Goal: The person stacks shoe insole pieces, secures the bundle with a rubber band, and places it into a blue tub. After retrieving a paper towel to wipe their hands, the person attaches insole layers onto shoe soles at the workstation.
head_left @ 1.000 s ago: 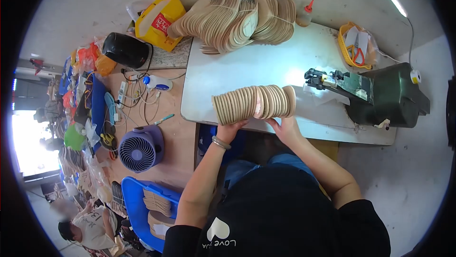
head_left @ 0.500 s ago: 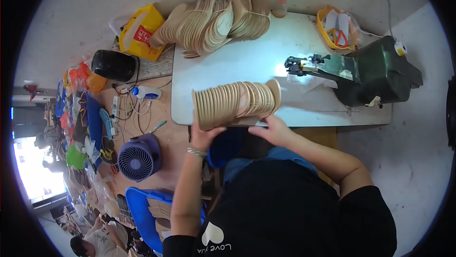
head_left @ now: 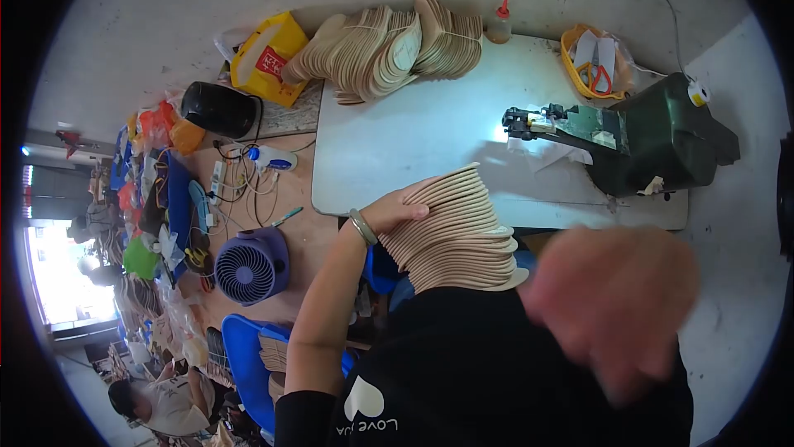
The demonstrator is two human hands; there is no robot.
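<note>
A thick stack of beige insole-shaped pieces (head_left: 455,236) is held in front of my chest, at the front edge of the white table (head_left: 397,141). My left hand (head_left: 403,209) grips its upper left side, with the thumb lying over the layers. To the right of the stack, apart from it, my right hand (head_left: 616,298) is raised close to the camera and smeared by motion, so its fingers cannot be made out. Tied bundles of similar pieces (head_left: 372,50) lie along the back of the table.
A green sewing machine (head_left: 653,141) stands at the right. Behind it sit a yellow basket (head_left: 576,75) with scissors and a red-tipped bottle (head_left: 499,25). At left are a purple fan (head_left: 248,269), a blue chair (head_left: 242,356) and a seated person (head_left: 169,401).
The stack has moved from above the table toward my chest and turned upright. My right hand has left it and risen near the camera. My left hand has shifted up with the stack.
</note>
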